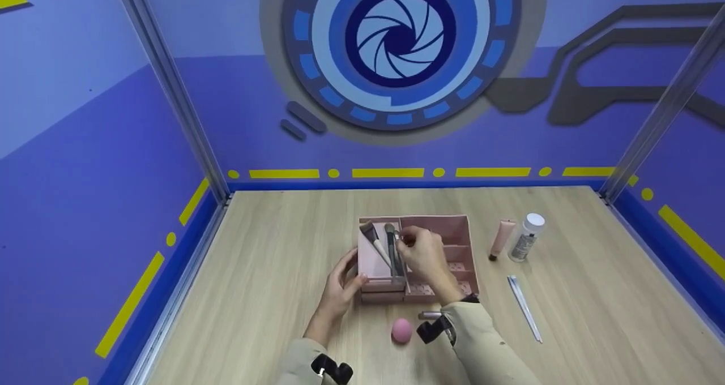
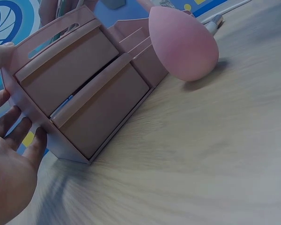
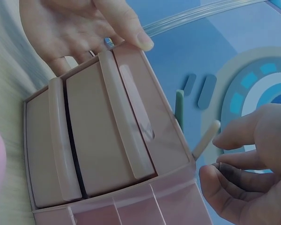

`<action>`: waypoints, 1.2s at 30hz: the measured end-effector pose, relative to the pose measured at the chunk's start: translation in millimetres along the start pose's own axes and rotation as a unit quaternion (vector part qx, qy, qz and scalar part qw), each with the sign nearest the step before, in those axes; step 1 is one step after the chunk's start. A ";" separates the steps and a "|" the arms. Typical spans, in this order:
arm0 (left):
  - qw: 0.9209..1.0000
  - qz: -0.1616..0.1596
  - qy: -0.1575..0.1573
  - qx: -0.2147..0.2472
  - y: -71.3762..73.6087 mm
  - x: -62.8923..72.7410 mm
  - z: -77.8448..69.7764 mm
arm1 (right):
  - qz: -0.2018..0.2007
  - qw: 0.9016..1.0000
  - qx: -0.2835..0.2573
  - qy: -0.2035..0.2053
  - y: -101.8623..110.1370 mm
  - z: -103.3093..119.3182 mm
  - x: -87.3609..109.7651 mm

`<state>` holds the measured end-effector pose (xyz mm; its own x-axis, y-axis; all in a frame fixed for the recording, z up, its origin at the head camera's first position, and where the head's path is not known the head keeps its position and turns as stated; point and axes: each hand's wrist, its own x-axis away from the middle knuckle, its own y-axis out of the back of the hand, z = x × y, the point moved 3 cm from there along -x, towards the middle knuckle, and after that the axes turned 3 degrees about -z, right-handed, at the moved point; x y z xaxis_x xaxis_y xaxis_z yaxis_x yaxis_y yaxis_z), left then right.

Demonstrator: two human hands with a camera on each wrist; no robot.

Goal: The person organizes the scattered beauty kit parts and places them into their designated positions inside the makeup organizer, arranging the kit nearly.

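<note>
A pink makeup organizer [image 1: 383,297] with two drawers, an upper tray and side compartments stands mid-table. My left hand [image 1: 338,291] rests on its left side, fingers spread along the wall and thumb at the front corner; the left wrist view shows the fingertips [image 2: 40,133] touching the panel. Two makeup brushes lie in the tray, one pale-handled [image 1: 380,250] and one dark [image 1: 390,240]. Over the tray's right edge, my right hand [image 1: 426,255] pinches what looks like another brush. In the right wrist view, a dark bit [image 3: 229,172] shows between its fingers; the rest is hidden.
A pink egg-shaped makeup sponge [image 1: 402,330] sits in front of the organizer, near a small tube-like item [image 1: 429,315] partly behind the right sleeve. To the right stand a pink squeeze tube [image 1: 502,239] and a white-capped bottle [image 1: 527,238]. Slim white sticks [image 1: 525,308] lie closer.
</note>
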<state>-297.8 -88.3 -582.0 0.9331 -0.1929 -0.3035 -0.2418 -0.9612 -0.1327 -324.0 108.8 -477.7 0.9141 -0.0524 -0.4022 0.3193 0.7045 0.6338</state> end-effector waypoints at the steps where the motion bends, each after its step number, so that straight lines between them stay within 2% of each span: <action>1: 1.000 0.003 -0.003 0.003 -0.3 0.2 0.1 | -0.002 1.000 0.000 0.002 0.4 -0.3 0.4; 11: 1.000 -0.006 -0.015 -0.015 -0.7 0.5 1.7 | -0.010 1.000 -0.010 0.007 4.2 -4.3 3.3; 18: 1.000 0.001 -0.024 -0.008 -2.6 0.0 -1.4 | -0.026 0.999 -0.016 0.019 14.1 -7.7 5.7; 24: 1.000 0.004 -0.019 -0.009 -3.2 -0.1 -2.5 | -0.035 0.999 -0.016 0.032 24.9 -14.4 8.7; 36: 1.000 -0.007 -0.007 -0.011 -0.8 2.0 -2.2 | -0.032 0.999 -0.009 -0.010 40.6 -36.7 9.5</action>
<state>-295.2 -88.4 -580.4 0.9326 -0.1758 -0.3152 -0.2217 -0.9682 -0.1158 -311.6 162.9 -480.1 0.8968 -0.1110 -0.4282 0.3722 0.7126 0.5948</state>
